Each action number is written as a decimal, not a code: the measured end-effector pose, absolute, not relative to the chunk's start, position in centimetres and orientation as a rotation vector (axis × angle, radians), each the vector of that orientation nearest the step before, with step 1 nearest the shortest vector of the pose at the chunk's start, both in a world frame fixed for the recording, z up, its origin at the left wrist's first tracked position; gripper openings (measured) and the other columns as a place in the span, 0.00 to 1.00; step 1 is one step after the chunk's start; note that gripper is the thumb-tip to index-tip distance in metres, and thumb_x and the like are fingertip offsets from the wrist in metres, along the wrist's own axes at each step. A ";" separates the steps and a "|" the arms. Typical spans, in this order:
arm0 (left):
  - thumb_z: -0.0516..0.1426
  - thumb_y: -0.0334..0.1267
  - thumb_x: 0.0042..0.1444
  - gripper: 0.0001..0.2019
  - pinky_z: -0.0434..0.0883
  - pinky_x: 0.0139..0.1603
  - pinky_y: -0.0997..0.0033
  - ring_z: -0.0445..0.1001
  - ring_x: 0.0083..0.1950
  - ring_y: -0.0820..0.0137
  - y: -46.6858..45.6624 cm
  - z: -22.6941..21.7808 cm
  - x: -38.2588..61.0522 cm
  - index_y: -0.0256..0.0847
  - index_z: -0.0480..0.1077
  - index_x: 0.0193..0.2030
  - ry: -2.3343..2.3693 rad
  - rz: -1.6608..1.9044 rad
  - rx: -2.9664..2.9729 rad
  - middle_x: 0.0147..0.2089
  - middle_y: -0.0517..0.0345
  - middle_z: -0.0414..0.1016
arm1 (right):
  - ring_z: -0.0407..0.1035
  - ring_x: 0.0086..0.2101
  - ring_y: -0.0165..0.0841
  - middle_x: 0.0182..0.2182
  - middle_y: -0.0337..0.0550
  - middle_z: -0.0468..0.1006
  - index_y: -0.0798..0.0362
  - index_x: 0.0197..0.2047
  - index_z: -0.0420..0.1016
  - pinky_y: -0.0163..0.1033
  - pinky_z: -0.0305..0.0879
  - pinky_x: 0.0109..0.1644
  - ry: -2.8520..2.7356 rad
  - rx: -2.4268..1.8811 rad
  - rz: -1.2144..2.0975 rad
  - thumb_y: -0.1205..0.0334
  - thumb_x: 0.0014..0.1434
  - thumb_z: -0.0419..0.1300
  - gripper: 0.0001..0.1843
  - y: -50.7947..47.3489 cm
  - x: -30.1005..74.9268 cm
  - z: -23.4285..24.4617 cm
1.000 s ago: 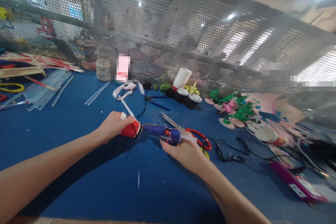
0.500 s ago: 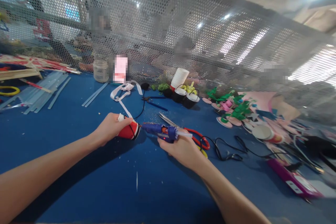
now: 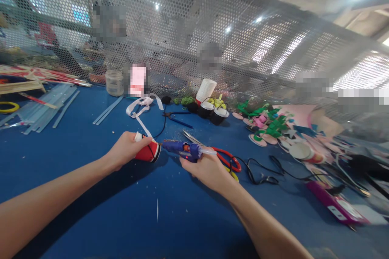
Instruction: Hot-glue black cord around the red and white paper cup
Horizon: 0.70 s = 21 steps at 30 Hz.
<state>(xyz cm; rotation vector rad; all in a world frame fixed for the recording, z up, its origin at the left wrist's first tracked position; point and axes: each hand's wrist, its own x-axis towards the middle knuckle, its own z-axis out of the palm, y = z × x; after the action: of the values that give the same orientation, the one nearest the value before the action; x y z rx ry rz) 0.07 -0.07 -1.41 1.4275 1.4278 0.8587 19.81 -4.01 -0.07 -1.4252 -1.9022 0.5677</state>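
Note:
My left hand (image 3: 126,149) is closed around a small red paper cup (image 3: 146,153) with a black-and-white rim, tilted on its side above the blue table (image 3: 127,214). A white ribbon (image 3: 143,126) runs from behind the cup to a loose coil. In my right hand (image 3: 209,170) is a blue hot glue gun (image 3: 182,149) with a clear glue stick out of its back. Its nozzle points left, at the cup's rim; whether it touches I cannot tell. Scissors (image 3: 226,158) with red and yellow handles lie just behind the right hand.
Glue sticks (image 3: 50,107) lie at left near a clear jar (image 3: 114,83). Pliers (image 3: 178,118), black cups (image 3: 219,115) and stacked white cups (image 3: 207,90) stand along the mesh panel (image 3: 170,44). Green paper pieces (image 3: 276,125), a black cord (image 3: 258,178) and a purple power strip (image 3: 336,204) are at right.
The view has shifted slightly. The glue gun's nozzle has come a little closer to the cup's rim; both hands keep their holds.

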 end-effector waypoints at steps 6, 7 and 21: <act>0.54 0.50 0.42 0.17 0.44 0.18 0.76 0.50 0.16 0.78 -0.1 -1.6 0.0 0.37 0.61 0.17 1.404 0.865 1.435 0.13 0.68 0.54 | 0.51 0.15 0.23 0.11 0.31 0.55 0.53 0.16 0.52 0.29 0.48 0.17 -1.877 -1.445 0.659 0.67 0.42 0.51 0.10 -3.8 19.7 -0.1; 0.54 0.50 0.42 0.17 0.44 0.18 0.76 0.50 0.16 0.78 -0.1 -1.6 0.0 0.37 0.62 0.17 1.409 0.864 1.434 0.13 0.68 0.54 | 0.51 0.15 0.23 0.11 0.31 0.55 0.53 0.16 0.53 0.29 0.47 0.17 -1.875 -1.444 0.676 0.67 0.43 0.50 0.09 -3.7 19.7 0.0; 0.54 0.49 0.42 0.16 0.45 0.18 0.76 0.50 0.17 0.79 -0.1 -1.4 0.1 0.37 0.60 0.17 1.467 0.852 1.458 0.15 0.67 0.54 | 0.46 0.18 0.22 0.14 0.31 0.52 0.54 0.16 0.50 0.30 0.44 0.19 -1.961 -1.409 0.492 0.68 0.43 0.51 0.11 -4.3 20.0 -0.3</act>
<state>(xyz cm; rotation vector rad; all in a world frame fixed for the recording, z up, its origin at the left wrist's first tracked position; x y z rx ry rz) 0.13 -0.13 -1.43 1.4585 1.4675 0.8518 20.01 -4.35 -0.26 -1.4092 -1.9613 0.4917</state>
